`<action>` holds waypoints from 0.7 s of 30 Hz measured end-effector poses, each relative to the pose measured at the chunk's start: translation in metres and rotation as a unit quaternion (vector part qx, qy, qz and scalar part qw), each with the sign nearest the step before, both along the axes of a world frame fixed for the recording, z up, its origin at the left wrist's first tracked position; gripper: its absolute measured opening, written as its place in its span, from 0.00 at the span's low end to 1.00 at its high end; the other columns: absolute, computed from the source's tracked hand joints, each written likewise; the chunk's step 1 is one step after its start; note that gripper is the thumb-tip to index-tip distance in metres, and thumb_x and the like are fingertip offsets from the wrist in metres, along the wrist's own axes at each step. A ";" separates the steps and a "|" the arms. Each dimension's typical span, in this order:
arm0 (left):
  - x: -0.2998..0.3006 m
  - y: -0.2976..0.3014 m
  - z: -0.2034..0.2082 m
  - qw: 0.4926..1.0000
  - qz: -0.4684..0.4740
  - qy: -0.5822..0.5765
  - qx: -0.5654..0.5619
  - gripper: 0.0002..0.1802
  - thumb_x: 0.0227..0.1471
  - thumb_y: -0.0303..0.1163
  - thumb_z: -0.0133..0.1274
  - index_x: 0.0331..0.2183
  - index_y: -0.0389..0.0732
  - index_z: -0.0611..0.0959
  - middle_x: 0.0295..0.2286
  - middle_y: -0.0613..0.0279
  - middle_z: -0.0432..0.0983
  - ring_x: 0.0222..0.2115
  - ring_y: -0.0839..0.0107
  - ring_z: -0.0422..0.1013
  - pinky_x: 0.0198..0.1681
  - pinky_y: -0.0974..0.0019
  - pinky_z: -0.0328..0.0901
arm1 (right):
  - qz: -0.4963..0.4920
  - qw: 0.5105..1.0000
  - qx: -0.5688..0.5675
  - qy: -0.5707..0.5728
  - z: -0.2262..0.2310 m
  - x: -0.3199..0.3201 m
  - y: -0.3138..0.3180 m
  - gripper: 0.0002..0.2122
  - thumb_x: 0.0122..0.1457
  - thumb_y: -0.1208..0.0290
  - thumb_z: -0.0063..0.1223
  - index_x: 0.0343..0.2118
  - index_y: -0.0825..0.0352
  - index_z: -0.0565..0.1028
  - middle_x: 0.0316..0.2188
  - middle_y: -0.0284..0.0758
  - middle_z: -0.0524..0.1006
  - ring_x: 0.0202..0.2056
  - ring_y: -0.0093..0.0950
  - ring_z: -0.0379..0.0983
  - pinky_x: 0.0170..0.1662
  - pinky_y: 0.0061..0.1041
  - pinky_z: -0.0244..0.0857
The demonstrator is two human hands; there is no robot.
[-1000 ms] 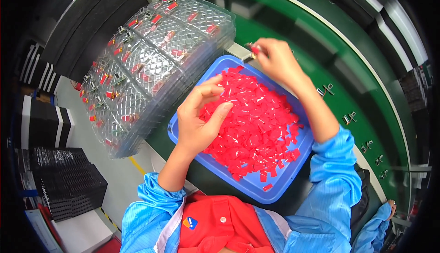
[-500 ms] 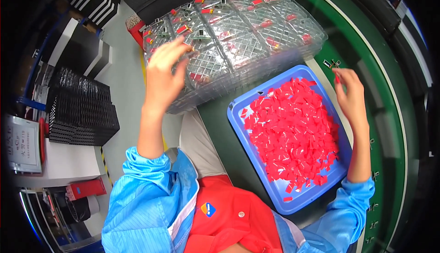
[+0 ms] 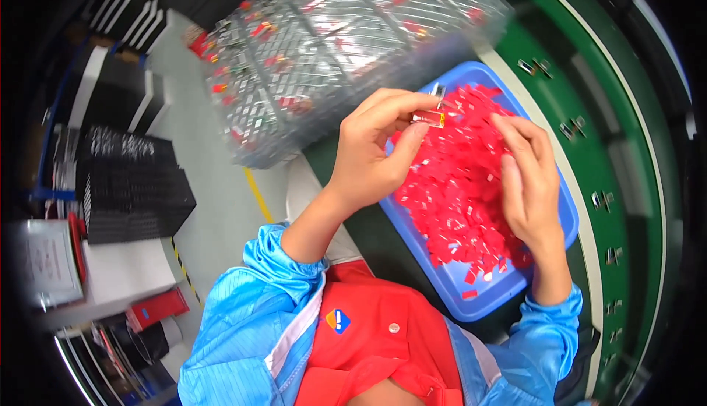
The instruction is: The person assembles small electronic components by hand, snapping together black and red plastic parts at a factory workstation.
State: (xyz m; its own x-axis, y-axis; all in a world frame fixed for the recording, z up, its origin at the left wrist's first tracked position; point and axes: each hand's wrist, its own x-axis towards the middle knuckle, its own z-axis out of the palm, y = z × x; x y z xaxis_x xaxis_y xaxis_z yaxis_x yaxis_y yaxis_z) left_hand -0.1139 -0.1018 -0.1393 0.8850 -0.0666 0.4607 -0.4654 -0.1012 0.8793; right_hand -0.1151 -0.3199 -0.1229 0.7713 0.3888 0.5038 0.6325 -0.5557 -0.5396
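My left hand [image 3: 379, 141] is closed, thumb and fingers pinching a small electronic part [image 3: 428, 117] with a red body, a gold-coloured end and a metal piece at its top. It hangs over the upper left of a blue tray [image 3: 442, 288]. Heaped in that tray are many small red tabs [image 3: 460, 192]. My right hand [image 3: 532, 185] hovers over the right side of the heap with thumb and index finger apart; I see nothing held in it.
Stacked clear plastic trays [image 3: 353, 45] bearing similar red-marked parts stand at the far left of the blue tray. On the right runs a green conveyor belt [image 3: 589, 163] with several small metal parts [image 3: 602, 200] spaced along it. Black trays [image 3: 132, 185] are stacked at the left.
My left hand has come from the clear trays to the blue tray, now pinching an electronic part. My right hand has moved from the belt's edge in over the red tabs. The view has shifted.
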 end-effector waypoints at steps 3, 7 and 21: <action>-0.003 -0.025 -0.014 0.993 -0.065 0.002 -0.094 0.17 0.47 0.12 0.52 0.42 0.30 0.75 0.38 0.55 0.73 0.37 0.72 0.72 0.39 0.73 0.66 | 0.002 0.995 0.010 -0.104 -0.011 0.001 0.000 0.16 0.48 0.82 0.54 0.43 0.67 0.75 0.35 0.38 0.74 0.35 0.32 0.72 0.37 0.28 0.62; -0.005 -0.041 -0.018 0.985 -0.104 -0.012 -0.138 0.21 0.45 0.12 0.54 0.43 0.31 0.72 0.39 0.51 0.74 0.41 0.70 0.72 0.43 0.69 0.68 | 0.007 0.987 0.037 -0.156 -0.014 0.001 0.001 0.13 0.45 0.81 0.58 0.37 0.67 0.76 0.28 0.35 0.75 0.29 0.29 0.71 0.30 0.26 0.58; -0.009 -0.043 -0.018 0.992 -0.061 -0.112 -0.014 0.22 0.43 0.12 0.57 0.42 0.31 0.69 0.38 0.45 0.76 0.41 0.64 0.74 0.42 0.66 0.70 | 0.012 0.987 0.002 -0.157 -0.008 -0.005 -0.002 0.12 0.41 0.84 0.60 0.32 0.67 0.77 0.27 0.36 0.75 0.28 0.31 0.72 0.33 0.26 0.61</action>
State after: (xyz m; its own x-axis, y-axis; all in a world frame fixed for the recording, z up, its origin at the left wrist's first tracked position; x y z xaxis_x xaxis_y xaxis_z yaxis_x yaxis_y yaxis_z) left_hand -0.1232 -0.1445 -0.1575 0.7461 -0.1517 0.6483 -0.6570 -0.0097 0.7538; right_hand -0.1197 -0.3215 -0.1313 0.5673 0.4022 0.7186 0.7817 -0.5375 -0.3163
